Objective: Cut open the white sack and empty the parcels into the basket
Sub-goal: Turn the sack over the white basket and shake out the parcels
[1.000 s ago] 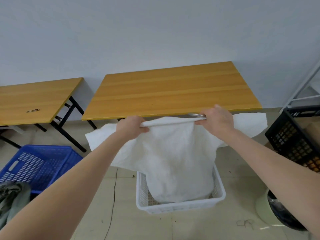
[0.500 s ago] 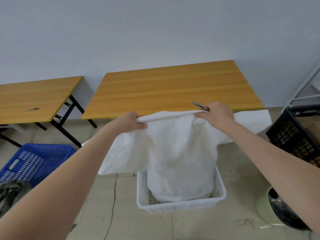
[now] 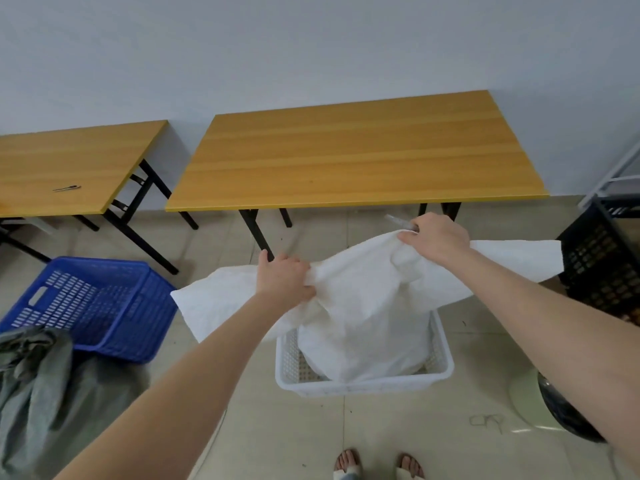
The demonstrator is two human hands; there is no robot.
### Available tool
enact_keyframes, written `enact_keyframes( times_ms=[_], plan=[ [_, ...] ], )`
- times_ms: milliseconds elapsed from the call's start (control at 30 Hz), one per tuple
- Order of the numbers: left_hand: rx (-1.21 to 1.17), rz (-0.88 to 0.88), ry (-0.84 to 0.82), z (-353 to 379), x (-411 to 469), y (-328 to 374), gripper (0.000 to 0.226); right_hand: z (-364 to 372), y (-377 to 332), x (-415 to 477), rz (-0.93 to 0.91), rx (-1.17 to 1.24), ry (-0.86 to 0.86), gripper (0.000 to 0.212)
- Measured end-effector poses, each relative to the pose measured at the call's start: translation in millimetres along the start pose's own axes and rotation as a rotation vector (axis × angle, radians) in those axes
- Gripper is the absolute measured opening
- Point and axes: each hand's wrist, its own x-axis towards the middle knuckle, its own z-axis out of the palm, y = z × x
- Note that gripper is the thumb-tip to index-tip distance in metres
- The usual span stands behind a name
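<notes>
Gripping the white sack [image 3: 363, 323] with curled fingers, the left hand [image 3: 284, 278] and right hand [image 3: 436, 239] hold it with its lower end inside the one white basket [image 3: 363, 385], hiding most of the basket's floor. The right hand also clasps a slim metal tool [image 3: 398, 221]. Around the basket stand one blue crate [image 3: 104, 306] at nine o'clock, one black crate [image 3: 602, 268] at two, and two tabletops: the nearer tabletop [image 3: 346, 157] at twelve, the other tabletop [image 3: 69, 161] at ten.

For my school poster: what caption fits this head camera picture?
Left hand and right hand hold a white sack whose lower end sits in a white basket.
</notes>
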Motion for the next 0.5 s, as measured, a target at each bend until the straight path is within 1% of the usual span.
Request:
enact_keyframes(
  times_ms=[33,100,133,167,233,267,300,333,367,400,433,500],
  plan=[
    [-0.006,-0.007,0.008,-1,1,3,0.034,-1,0,-2,-0.033,-0.091,0.069,0.026],
    [-0.072,-0.028,0.034,-2,2,6,0.027,-5,-3,-10,-0.146,-0.281,0.19,0.043],
    [-0.099,-0.035,0.05,-3,3,7,0.026,-7,-5,-15,-0.2,-0.325,0.205,0.052],
    [-0.113,-0.034,0.067,-4,5,6,0.025,-6,-6,-20,-0.237,-0.35,0.171,0.06],
    [-0.155,-0.028,0.067,-10,8,4,0.024,2,-6,-28,-0.25,-0.411,0.022,0.071],
    [-0.197,-0.027,0.052,-15,9,3,0.024,8,-3,-31,-0.238,-0.44,-0.043,0.068],
    [-0.254,-0.027,0.035,-19,11,2,0.023,13,0,-31,-0.234,-0.473,-0.065,0.055],
    [-0.315,-0.031,0.021,-23,13,0,0.022,16,2,-30,-0.236,-0.493,-0.058,0.038],
    [-0.362,-0.039,0.034,-25,14,-2,0.021,16,3,-30,-0.23,-0.495,-0.056,0.024],
    [-0.374,-0.041,0.089,-26,14,-5,0.022,14,3,-29,-0.216,-0.474,-0.049,0.019],
    [-0.34,-0.026,0.197,-24,13,-8,0.026,13,3,-27,-0.199,-0.443,-0.042,0.019],
    [-0.174,0.05,0.447,-16,10,-11,0.047,8,6,-22,-0.181,-0.366,-0.013,0.016]
  ],
)
